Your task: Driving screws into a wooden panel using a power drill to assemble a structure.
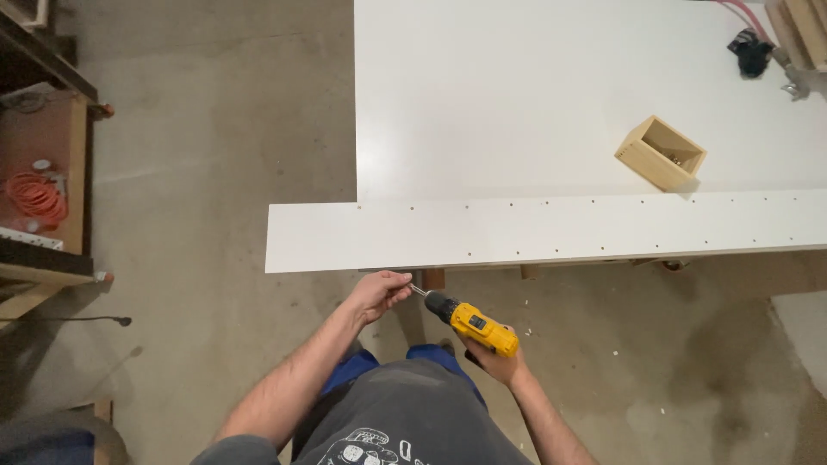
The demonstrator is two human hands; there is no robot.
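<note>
My right hand [495, 360] grips a yellow and black cordless drill [472, 322], its nose pointing up and left toward the near edge of a long white panel [551, 231]. My left hand [381, 291] pinches the metal bit or a screw [419, 291] at the drill's tip, just below the panel's edge. The panel lies across the front of a large white worktable [517, 95] and carries two rows of small drilled holes.
A small open wooden box [660, 153] with brass screws inside stands on the table at right. A black tool [751, 52] and wooden pieces lie at the far right corner. A shelf with a coiled orange cable [36, 196] stands at left over the concrete floor.
</note>
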